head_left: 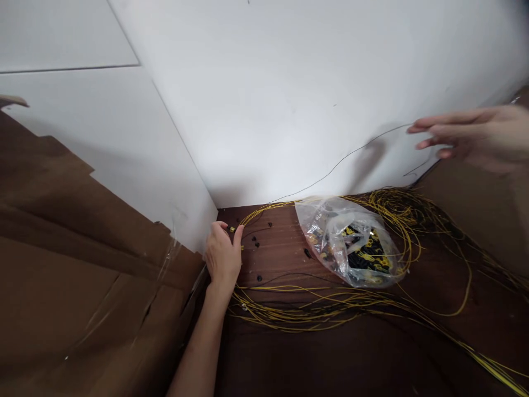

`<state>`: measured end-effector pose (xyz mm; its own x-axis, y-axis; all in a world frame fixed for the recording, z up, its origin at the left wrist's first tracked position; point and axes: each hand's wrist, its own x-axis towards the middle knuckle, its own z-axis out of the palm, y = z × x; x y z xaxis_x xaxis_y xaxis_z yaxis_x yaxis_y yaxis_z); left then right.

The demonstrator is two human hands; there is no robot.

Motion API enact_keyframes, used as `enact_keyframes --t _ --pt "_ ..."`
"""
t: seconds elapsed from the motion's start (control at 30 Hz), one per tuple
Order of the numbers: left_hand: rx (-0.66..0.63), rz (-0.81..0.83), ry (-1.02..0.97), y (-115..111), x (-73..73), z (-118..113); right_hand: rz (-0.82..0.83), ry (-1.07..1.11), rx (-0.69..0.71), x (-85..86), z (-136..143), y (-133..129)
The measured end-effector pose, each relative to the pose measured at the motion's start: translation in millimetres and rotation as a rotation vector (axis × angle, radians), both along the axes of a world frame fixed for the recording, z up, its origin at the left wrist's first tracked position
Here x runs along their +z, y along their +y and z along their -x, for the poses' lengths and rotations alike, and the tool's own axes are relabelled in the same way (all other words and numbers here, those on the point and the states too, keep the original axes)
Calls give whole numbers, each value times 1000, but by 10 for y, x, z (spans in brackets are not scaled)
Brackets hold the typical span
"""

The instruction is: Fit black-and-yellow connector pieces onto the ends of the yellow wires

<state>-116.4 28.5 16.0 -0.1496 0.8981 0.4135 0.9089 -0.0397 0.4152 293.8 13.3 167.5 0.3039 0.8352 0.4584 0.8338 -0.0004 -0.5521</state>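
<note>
My left hand [223, 255] rests at the left end of the wooden surface with its fingers closed around a small yellow-and-black piece [232, 228]. Its palm side is hidden. Yellow wires [264, 208] curve away right beside its thumb. Up at the right, my right hand [475, 135], blurred by motion, pinches the end of a thin black wire [345, 159]. This wire runs slack in front of the white wall down toward the left hand. Between the hands sits a clear plastic bag [330, 218] full of small black and yellow parts [367, 251].
A bundle of yellow and black wires [301, 320] sweeps across the dark wooden surface [281, 259]. More wire lies coiled [397, 207] behind the bag. Several small black bits [259, 278] are scattered near the left hand. Torn brown cardboard [82, 264] stands at the left, against the white wall [268, 99].
</note>
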Motion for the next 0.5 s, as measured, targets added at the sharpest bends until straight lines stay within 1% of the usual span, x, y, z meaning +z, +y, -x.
enact_keyframes --t 0.03,0.07,0.1,0.17,0.2,0.23,0.3,0.37,0.4,0.43,0.5 --pt "-15 12 34 6 -14 1 143 160 92 -90 39 89" --pt "-31 25 68 12 -31 1 209 235 124 -190 82 170" --pt "-42 40 107 16 -49 -1 269 226 124 -297 129 241" --pt "-38 85 195 17 -85 -9 374 97 93 -519 220 356" --pt "-27 112 239 13 -99 -15 413 20 103 -626 264 398" --pt "-13 139 280 6 -110 -21 429 -82 134 -724 306 430" --pt "11 178 341 -11 -122 -33 368 -336 170 -866 398 445" --pt "20 189 375 -26 -124 -40 258 -499 141 -902 522 370" --pt "21 191 384 -31 -124 -41 199 -531 117 -874 603 291" --pt "20 193 388 -34 -123 -40 134 -532 111 -818 697 184" --pt "21 197 391 -36 -122 -33 5 -444 195 -651 910 -97"
